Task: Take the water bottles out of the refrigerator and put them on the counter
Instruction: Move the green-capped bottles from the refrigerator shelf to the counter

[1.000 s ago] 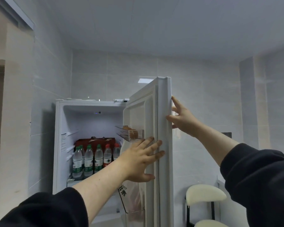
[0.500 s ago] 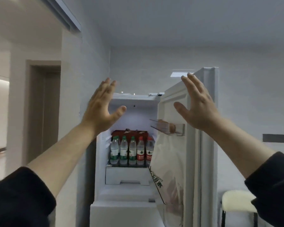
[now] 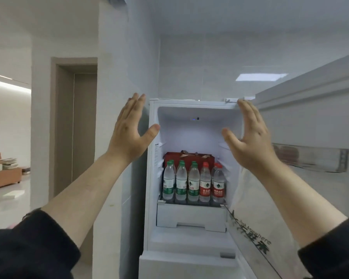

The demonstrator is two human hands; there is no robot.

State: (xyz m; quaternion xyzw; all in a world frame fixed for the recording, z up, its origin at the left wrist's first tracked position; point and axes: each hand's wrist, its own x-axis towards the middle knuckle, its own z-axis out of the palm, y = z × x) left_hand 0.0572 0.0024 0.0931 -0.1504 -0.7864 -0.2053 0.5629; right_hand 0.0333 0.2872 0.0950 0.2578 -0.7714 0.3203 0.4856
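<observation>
the water bottles (image 3: 192, 183) stand upright on a shelf (image 3: 189, 204) inside the open refrigerator (image 3: 191, 218), long axes vertical, caps up, packed side by side in a row: green labels on the left, red labels on the right, with more caps showing behind. i judge they sit at the shelf's front edge so they can be pulled straight out. a red box (image 3: 187, 157) stands behind them. my left hand (image 3: 129, 133) and right hand (image 3: 250, 141) are raised in front of the opening, palms facing each other, fingers spread and holding nothing, clear of the bottles. the door (image 3: 310, 137) stands swung open on the right, with a white bag (image 3: 256, 228) in it. no bench is in view.
</observation>
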